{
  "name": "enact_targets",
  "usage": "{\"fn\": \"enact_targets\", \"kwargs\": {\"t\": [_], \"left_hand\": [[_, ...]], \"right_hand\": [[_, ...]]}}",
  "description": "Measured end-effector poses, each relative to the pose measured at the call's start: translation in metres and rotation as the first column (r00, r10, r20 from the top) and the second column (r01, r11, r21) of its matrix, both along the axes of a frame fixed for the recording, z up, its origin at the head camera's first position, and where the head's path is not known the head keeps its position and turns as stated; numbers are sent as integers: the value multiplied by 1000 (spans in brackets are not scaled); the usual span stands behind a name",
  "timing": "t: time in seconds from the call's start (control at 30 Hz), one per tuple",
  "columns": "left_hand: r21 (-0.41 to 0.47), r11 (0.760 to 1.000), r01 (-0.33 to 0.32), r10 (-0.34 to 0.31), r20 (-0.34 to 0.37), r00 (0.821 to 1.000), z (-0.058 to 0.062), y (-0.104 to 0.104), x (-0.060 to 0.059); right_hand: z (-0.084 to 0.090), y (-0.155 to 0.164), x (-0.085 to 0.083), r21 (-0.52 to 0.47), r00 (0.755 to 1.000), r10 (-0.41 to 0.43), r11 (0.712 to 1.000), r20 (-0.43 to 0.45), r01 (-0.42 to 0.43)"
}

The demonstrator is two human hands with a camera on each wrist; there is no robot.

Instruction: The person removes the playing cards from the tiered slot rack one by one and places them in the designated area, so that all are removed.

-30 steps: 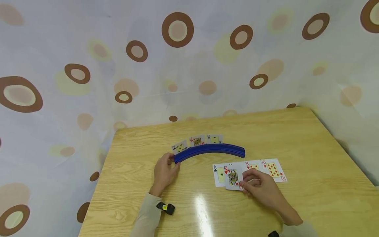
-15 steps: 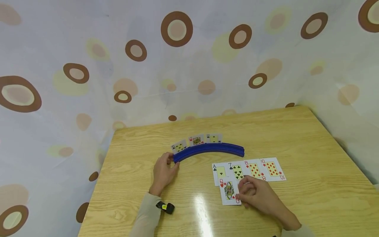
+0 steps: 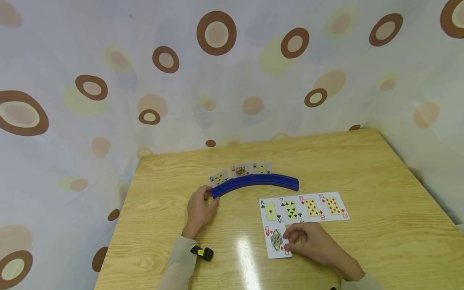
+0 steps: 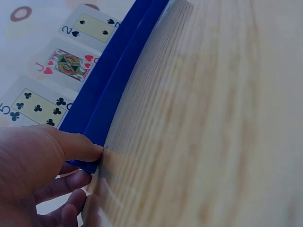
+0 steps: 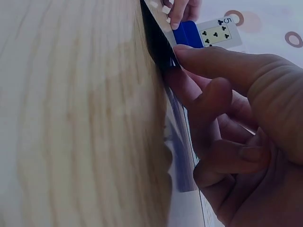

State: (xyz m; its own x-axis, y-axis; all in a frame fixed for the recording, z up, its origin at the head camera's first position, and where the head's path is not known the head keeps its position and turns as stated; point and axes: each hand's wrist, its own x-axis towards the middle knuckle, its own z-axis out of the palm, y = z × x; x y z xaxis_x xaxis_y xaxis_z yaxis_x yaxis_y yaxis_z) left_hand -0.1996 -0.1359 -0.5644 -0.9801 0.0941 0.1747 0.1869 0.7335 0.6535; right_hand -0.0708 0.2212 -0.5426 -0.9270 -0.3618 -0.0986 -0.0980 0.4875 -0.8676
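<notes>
A blue curved card holder [image 3: 255, 182] stands on the wooden table [image 3: 362, 169] with a 5 of clubs [image 3: 219, 177], a jack of hearts [image 3: 241, 171] and a 2 of spades [image 3: 262, 168] upright in it. My left hand [image 3: 209, 197] grips the holder's left end; the left wrist view shows my thumb [image 4: 80, 146] on the holder [image 4: 118, 80] and my fingers curled below. My right hand [image 3: 290, 241] pinches the right edge of a queen of hearts [image 3: 275, 241], which lies nearer me than a row of ace of clubs [image 3: 270, 210], 7 of clubs [image 3: 291, 209], 8 of diamonds [image 3: 311, 207] and 10 of diamonds [image 3: 333, 205].
A cloth with brown circles [image 3: 216, 33] hangs right behind the table's far and right edges. A small black wrist device [image 3: 203, 253] sits on my left sleeve. Bare wood lies to the right of the card row and along the near edge.
My right hand has drawn the queen of hearts off the row toward me, uncovering the 7 of clubs. My left hand has stayed on the holder's end.
</notes>
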Motion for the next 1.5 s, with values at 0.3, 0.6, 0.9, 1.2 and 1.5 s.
{"fn": "enact_targets", "kwargs": {"t": [0.3, 0.6, 0.9, 1.2, 1.5], "left_hand": [[3, 1000, 0, 0, -5, 1000, 0, 0, -2], [10, 1000, 7, -7, -16, 1000, -1, -1, -1], [10, 1000, 7, -6, -28, 1000, -3, -1, -1], [5, 1000, 1, -1, -11, 1000, -2, 0, 0], [7, 1000, 11, -11, -25, 1000, 0, -1, 0]], "right_hand": [[-2, -1, -2, 36, 999, 22, 999, -27, -21], [-2, 0, 0, 40, 996, 41, 998, -78, -38], [-3, -1, 0, 49, 996, 26, 999, -86, -22], [-2, -1, 3, 52, 997, 38, 998, -65, -34], [-1, 0, 7, 64, 996, 34, 998, -84, -29]]}}
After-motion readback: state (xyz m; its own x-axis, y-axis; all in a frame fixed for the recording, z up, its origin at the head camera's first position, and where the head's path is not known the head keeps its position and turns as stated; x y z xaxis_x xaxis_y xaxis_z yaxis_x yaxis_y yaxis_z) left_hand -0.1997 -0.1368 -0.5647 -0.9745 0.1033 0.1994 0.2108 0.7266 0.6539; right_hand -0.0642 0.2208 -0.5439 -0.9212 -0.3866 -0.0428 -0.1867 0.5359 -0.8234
